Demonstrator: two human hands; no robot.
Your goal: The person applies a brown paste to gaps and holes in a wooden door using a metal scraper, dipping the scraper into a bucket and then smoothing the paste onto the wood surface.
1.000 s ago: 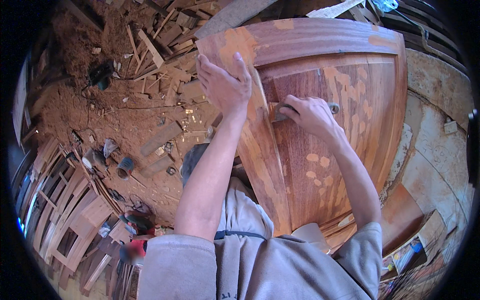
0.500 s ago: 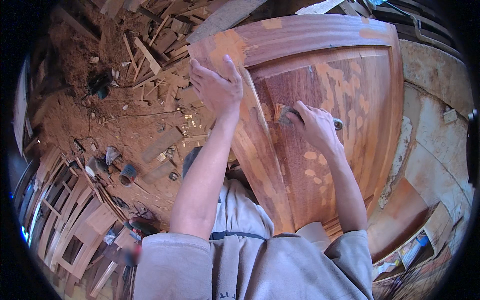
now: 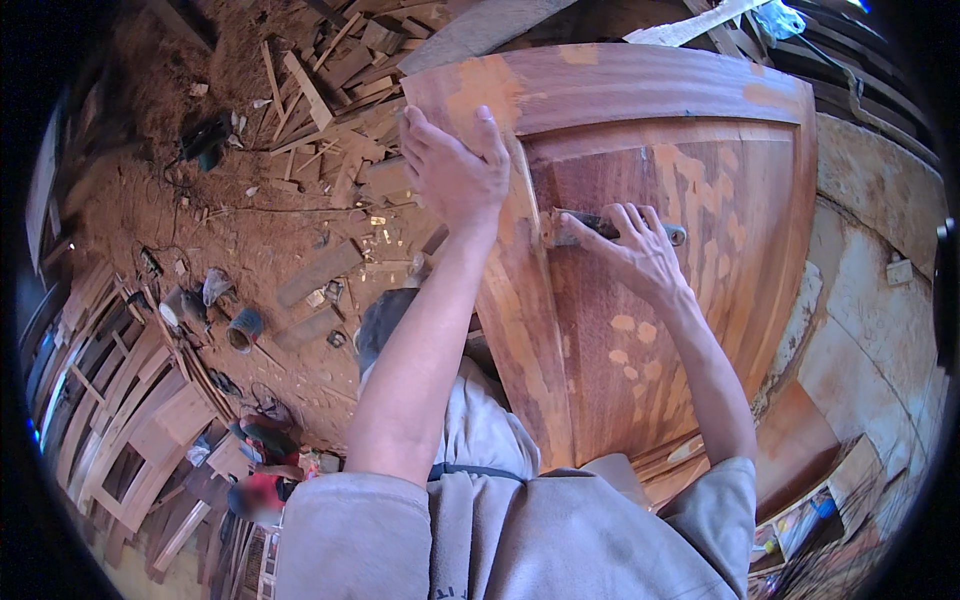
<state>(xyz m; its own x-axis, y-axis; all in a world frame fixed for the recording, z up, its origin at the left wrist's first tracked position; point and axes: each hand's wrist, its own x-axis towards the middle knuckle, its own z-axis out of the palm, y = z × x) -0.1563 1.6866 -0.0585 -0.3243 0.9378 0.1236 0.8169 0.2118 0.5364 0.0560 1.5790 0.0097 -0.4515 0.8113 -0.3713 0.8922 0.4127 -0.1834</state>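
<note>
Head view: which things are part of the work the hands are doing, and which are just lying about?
In use:
- wooden door, stood upright
- left hand, flat on the door's frame
- right hand, gripping a metal scraper against the panel

Lying about:
- wood offcuts on the dirt floor
- small tin
- stacked wooden frames
- stone wall

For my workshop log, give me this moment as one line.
left hand: flat on wooden door frame | right hand: gripping scraper tool against the panel | floor: wood offcuts, sawdust
</note>
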